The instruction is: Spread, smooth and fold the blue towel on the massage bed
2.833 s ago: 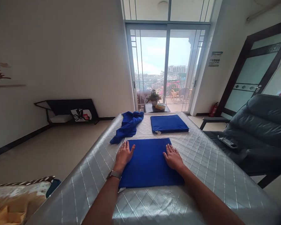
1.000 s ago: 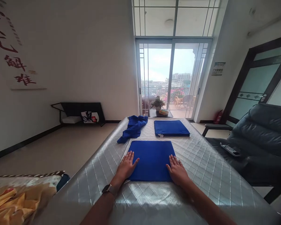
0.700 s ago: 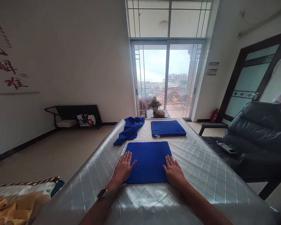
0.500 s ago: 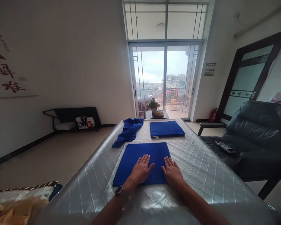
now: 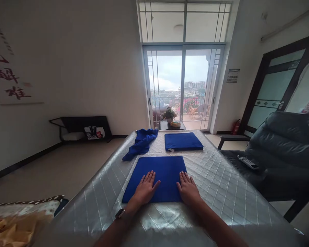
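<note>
A flat, squarish piece of blue fabric point(image 5: 159, 164), which looks folded, lies on the quilted silver table cover point(image 5: 213, 185). My left hand point(image 5: 145, 188) rests flat on its left-middle part, fingers stretched out and thumb apart. Over its right edge lies my right hand point(image 5: 188, 188), also flat with the fingers extended. Neither hand grips anything. Beyond it sits a thicker blue folded fabric stack point(image 5: 184, 141) with a small white tag at its near left corner. To the left of that stack, a crumpled blue cloth point(image 5: 142, 144) lies near the table's far left edge.
A dark padded armchair point(image 5: 285, 151) stands close on the right, with a light-coloured device point(image 5: 248, 162) on its seat. Past the table's far end, a small stand point(image 5: 164, 126) bears a potted plant point(image 5: 169, 114). Brown paper-like material point(image 5: 12, 231) lies at the lower left.
My left hand has slid left across the blue fabric. My right hand stays at the right edge, nearly still. The view has shifted slightly.
</note>
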`<state>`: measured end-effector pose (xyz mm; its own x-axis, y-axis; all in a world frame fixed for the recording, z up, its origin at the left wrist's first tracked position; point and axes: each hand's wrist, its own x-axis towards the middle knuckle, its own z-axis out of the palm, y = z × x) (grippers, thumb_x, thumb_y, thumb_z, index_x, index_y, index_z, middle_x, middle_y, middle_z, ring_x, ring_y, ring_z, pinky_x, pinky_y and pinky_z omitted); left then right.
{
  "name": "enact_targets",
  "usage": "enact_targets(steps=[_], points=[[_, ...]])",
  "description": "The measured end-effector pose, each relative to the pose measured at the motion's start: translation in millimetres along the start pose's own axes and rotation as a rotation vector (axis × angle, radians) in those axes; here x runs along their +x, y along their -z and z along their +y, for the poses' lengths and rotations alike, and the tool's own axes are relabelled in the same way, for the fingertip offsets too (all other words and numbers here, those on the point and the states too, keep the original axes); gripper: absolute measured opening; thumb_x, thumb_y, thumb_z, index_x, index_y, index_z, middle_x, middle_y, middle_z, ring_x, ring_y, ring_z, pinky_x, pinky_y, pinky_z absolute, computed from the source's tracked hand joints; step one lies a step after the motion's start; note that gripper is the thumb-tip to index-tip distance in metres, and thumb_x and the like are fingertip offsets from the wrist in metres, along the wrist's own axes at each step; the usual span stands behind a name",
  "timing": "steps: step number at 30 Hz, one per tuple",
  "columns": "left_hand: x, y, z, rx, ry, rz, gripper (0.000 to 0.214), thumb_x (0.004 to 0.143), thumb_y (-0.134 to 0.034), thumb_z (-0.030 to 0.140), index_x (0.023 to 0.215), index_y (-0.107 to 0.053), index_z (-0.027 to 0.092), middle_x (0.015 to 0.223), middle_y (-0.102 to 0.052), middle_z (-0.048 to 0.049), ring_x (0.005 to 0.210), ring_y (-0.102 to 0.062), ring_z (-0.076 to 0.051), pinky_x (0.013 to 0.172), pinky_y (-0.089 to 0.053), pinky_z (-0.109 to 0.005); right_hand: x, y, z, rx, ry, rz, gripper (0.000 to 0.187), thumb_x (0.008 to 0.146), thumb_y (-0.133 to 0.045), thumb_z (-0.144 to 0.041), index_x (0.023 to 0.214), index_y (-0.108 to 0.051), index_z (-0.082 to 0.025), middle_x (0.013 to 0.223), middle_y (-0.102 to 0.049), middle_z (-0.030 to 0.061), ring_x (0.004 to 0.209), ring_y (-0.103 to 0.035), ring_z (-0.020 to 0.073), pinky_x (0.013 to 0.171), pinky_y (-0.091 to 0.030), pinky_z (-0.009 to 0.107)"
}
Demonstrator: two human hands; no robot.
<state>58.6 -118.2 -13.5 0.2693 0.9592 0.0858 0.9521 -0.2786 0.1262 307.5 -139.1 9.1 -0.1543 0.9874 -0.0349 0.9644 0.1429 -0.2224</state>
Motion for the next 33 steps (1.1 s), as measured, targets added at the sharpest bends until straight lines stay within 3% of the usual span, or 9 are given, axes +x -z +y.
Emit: enact_targets(steps=[4, 7, 14, 24, 30, 33], points=[[-30, 1.6, -44, 0.063, 0.081, 0.007, 0.073, 0.102, -0.019, 0.06, 0.157, -0.03, 0.014, 0.164, -0.024, -0.0109, 0.152, -0.021, -0.027, 0.124, -0.021, -0.049, 1, -2, 2, -0.014, 0.008, 0.002, 0.066, 0.102, -0.02, -0.041, 0.159, -0.02, -0.008, 0.166, -0.014, 0.0076, 0.154, -0.008, 0.0214, 0.124, -0.006, 0.041], [-47, 2.0, -57, 0.098, 0.077, 0.004, 0.074, 0.102, -0.015, 0.06, 0.157, -0.03, 0.013, 0.164, -0.023, -0.0104, 0.153, -0.018, -0.027, 0.124, -0.018, -0.049, 1, -3, 2, -0.018, 0.006, 0.004, 0.066, 0.103, -0.019, -0.042, 0.159, -0.021, -0.008, 0.167, -0.015, 0.0072, 0.154, -0.009, 0.0212, 0.124, -0.006, 0.041], [-55, 6.6, -52, 0.071, 0.106, 0.021, 0.082, 0.1, -0.016, 0.066, 0.158, -0.026, 0.01, 0.165, -0.021, -0.0123, 0.153, -0.019, -0.029, 0.124, -0.019, -0.049, -4, 6, -2, -0.064, 0.011, 0.025, 0.064, 0.103, -0.021, -0.04, 0.159, -0.022, -0.008, 0.166, -0.016, 0.0078, 0.154, -0.01, 0.0213, 0.124, -0.008, 0.041], [-55, 4.9, -53, 0.087, 0.099, 0.02, 0.083, 0.099, -0.015, 0.067, 0.158, -0.026, 0.008, 0.165, -0.02, -0.0134, 0.153, -0.019, -0.029, 0.124, -0.018, -0.049, -58, 3, -6, -0.01, 0.013, -0.056, 0.065, 0.104, -0.017, -0.045, 0.159, -0.017, -0.01, 0.166, -0.009, 0.0051, 0.154, -0.005, 0.0188, 0.125, -0.008, 0.042], [-57, 9.5, -53, 0.115, 0.083, 0.025, 0.08, 0.101, -0.015, 0.064, 0.157, -0.028, 0.009, 0.164, -0.023, -0.0134, 0.152, -0.02, -0.028, 0.124, -0.018, -0.049, -56, -1, -6, -0.025, 0.002, -0.05, 0.065, 0.104, -0.018, -0.045, 0.16, -0.014, -0.01, 0.166, -0.007, 0.005, 0.154, -0.003, 0.0191, 0.125, -0.005, 0.042], [-58, 13.4, -36, 0.122, 0.074, 0.051, 0.078, 0.102, -0.016, 0.063, 0.157, -0.029, 0.009, 0.163, -0.024, -0.014, 0.152, -0.02, -0.027, 0.125, -0.018, -0.049, -56, 0, -6, -0.019, -0.004, -0.056, 0.065, 0.104, -0.018, -0.045, 0.16, -0.014, -0.011, 0.166, -0.007, 0.0043, 0.154, -0.004, 0.0191, 0.125, -0.006, 0.041]])
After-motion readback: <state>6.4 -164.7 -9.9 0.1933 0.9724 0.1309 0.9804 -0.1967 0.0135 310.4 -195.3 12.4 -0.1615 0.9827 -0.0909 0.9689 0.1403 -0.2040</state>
